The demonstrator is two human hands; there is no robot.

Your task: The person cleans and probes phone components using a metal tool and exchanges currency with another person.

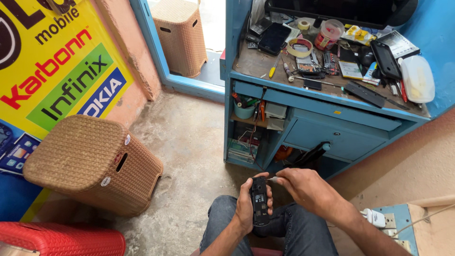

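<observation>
My left hand (pixel 245 205) grips a small black mobile phone (pixel 259 199) with its back cover off, held upright above my lap. My right hand (pixel 303 186) holds a thin screwdriver (pixel 273 179), whose tip touches the upper right corner of the phone. Both hands are low in the head view, over my knees in dark jeans.
A blue workbench (pixel 332 97) stands ahead, strewn with phones, tape rolls, tools and a white plastic box (pixel 418 78). A brown woven stool (pixel 95 163) sits at left, another (pixel 180 35) by the doorway, a red one (pixel 61 239) at bottom left. A power strip (pixel 386 220) lies at right.
</observation>
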